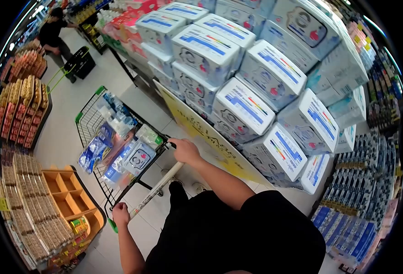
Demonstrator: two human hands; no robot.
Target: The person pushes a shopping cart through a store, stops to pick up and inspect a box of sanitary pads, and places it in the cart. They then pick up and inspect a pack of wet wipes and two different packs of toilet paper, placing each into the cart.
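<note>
The left hand [120, 213] and right hand [185, 150] are clamping the cart handle [158, 187]. Steering tight could be toppling the stacked boxes [242, 109].

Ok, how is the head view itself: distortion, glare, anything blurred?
Head view: strong fisheye bend, black corners; even shop lighting, faint shadows; stacked white-and-blue wrapped packs bright, not blown out; left hand and right hand sharp on the silver metal cart handle.

Left hand [120, 213] low, fist closed, right hand [185, 150] forward, fingers curled, both forearms extended
</note>
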